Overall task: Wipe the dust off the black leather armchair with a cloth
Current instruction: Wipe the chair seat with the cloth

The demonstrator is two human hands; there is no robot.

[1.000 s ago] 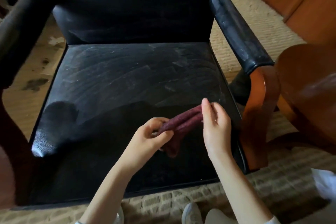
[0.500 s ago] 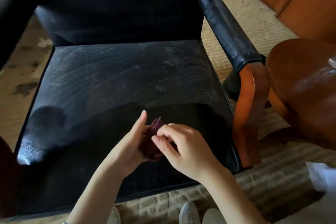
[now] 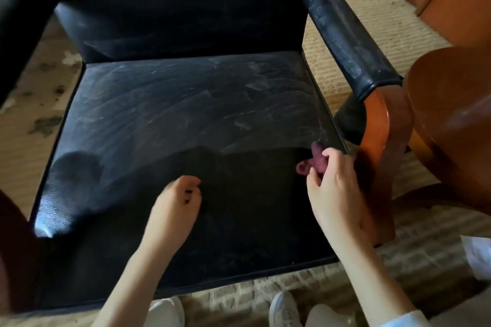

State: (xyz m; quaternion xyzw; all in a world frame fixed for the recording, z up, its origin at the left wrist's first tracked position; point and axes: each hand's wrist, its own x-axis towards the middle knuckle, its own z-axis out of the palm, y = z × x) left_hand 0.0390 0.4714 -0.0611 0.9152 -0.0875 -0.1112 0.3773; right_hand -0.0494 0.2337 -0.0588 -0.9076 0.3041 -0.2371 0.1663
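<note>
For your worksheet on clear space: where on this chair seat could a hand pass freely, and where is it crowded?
Free: the dusty seat from the backrest down to the left hand. Crowded: the front right corner, where the right hand holds the cloth beside the armrest.

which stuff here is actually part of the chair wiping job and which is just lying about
Part of the job:
- black leather armchair, seat streaked with dust
- purple cloth, bunched in the right hand
- left hand, empty over the seat

Just lying about:
- brown wooden furniture to the right
- woven floor mat
</note>
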